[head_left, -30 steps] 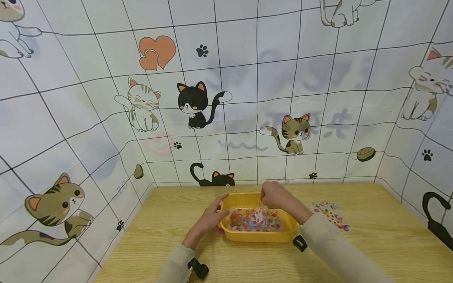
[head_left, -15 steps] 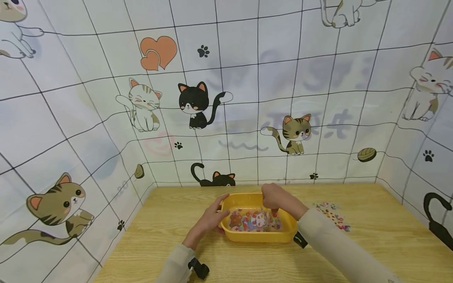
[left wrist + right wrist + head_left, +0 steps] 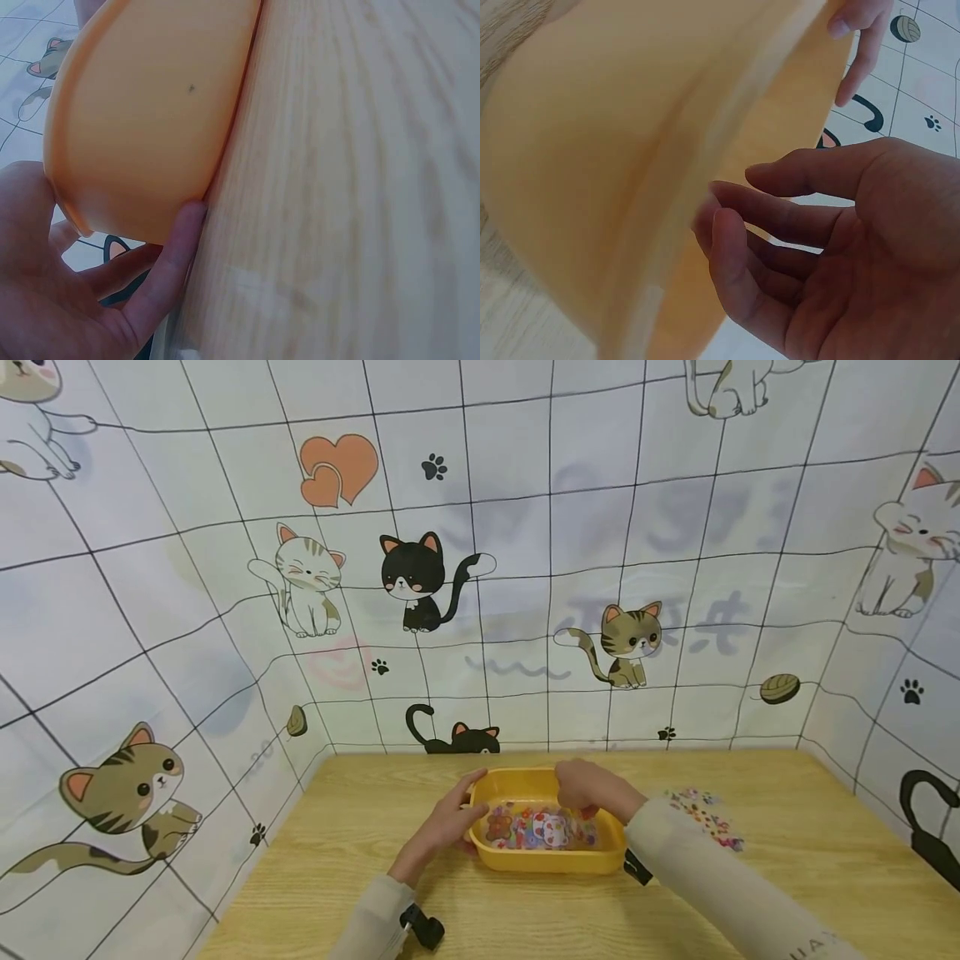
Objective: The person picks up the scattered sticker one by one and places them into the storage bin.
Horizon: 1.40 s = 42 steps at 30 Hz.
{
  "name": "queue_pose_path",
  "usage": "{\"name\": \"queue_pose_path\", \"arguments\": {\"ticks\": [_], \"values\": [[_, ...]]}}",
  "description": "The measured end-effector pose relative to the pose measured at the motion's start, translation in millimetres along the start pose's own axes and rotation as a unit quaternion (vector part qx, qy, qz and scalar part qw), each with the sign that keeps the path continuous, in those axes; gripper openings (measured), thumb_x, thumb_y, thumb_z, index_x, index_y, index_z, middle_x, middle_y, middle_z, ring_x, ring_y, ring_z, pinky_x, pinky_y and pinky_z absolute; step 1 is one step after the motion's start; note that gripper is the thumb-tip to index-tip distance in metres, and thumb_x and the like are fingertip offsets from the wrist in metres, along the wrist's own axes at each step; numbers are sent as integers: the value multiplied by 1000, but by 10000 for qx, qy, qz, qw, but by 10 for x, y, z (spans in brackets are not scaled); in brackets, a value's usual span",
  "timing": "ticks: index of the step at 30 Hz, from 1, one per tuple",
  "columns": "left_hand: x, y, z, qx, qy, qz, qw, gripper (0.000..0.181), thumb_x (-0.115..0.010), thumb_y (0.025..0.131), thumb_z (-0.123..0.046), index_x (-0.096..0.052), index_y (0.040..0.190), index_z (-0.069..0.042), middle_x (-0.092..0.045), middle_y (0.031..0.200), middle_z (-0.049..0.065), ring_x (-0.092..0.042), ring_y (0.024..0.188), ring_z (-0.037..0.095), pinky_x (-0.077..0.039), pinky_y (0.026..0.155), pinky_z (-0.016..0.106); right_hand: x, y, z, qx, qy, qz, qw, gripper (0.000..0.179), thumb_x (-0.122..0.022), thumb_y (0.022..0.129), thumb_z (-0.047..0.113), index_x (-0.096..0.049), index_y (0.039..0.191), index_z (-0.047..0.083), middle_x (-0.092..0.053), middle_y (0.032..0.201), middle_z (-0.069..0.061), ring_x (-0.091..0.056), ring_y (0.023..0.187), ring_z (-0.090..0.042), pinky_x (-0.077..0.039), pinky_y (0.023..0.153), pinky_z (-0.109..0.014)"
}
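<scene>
A yellow plastic tub [image 3: 551, 862] stands on the wooden table, its floor covered with small colourful cartoon pieces [image 3: 525, 831]. Among them lie a brown bear [image 3: 498, 827] and a white figure with red spots [image 3: 552, 831]. My left hand [image 3: 452, 818] grips the tub's left end, thumb at the rim and fingers against the outer wall, as the left wrist view shows from below. My right hand [image 3: 592, 789] reaches over the right part into the tub. In the right wrist view its fingers bend loosely, with the thumb apart from them and nothing visible between; some fingertips are hidden behind the rim.
More small colourful pieces [image 3: 705, 818] lie scattered on the table [image 3: 787, 860] right of the tub, partly behind the right sleeve [image 3: 697, 860]. A cat-print cloth wall [image 3: 517, 610] encloses the back and both sides.
The white spotted figure stood raised beneath my right hand a second ago and now lies flat among the pieces. My right hand has sunk slightly lower. The left hand stays on the tub.
</scene>
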<state>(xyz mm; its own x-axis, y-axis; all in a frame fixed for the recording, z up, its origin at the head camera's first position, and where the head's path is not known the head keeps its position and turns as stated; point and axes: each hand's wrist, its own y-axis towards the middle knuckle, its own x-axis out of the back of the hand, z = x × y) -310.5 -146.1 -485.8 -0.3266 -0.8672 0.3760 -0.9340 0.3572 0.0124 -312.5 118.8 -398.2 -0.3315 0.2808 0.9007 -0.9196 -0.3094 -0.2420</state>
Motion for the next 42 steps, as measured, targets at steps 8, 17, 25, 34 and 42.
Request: {"name": "queue_pose_path", "arguments": {"ticks": [8,17,25,34,42], "values": [[0,-7,7,-6,2,17,10000,62,-61,104,-26,-35,160,-33,-48,144,31,-66,110,43,-65,55,48,-43,40,-36,-205,-285,231,9991,7,-57,99,3,-64,100,3,-61,82,-12,-45,45,-12,-41,40,-20],[4,-17,-3,-28,-43,37,10000,62,-61,104,-26,-35,160,-32,-51,142,30,-66,111,44,-65,55,50,-77,55,-49,-263,-910,556,9939,22,-59,99,8,-68,80,2,-43,61,-2,-46,49,-15,-37,40,-21],[6,-20,0,-41,-19,42,10000,62,-61,104,-28,-35,160,-33,-50,143,29,-65,113,43,-66,56,49,-79,50,-52,-360,-936,575,9933,21,-61,101,12,-69,83,4,-53,63,-5,-51,50,-15,-46,44,-23],[12,-3,11,-82,17,61,9999,63,-61,104,-28,-35,161,-32,-50,142,30,-67,108,40,-65,55,48,-98,70,-73,-407,-908,570,9934,19,-57,99,7,-66,82,4,-54,64,-6,-49,51,-15,-41,43,-22],[11,-1,18,-74,35,42,10000,63,-61,104,-28,-34,161,-32,-52,140,29,-68,105,38,-65,55,48,-109,48,-74,-208,-1147,432,9922,27,-59,101,12,-72,78,4,-54,63,-5,-50,48,-14,-39,40,-22]]}}
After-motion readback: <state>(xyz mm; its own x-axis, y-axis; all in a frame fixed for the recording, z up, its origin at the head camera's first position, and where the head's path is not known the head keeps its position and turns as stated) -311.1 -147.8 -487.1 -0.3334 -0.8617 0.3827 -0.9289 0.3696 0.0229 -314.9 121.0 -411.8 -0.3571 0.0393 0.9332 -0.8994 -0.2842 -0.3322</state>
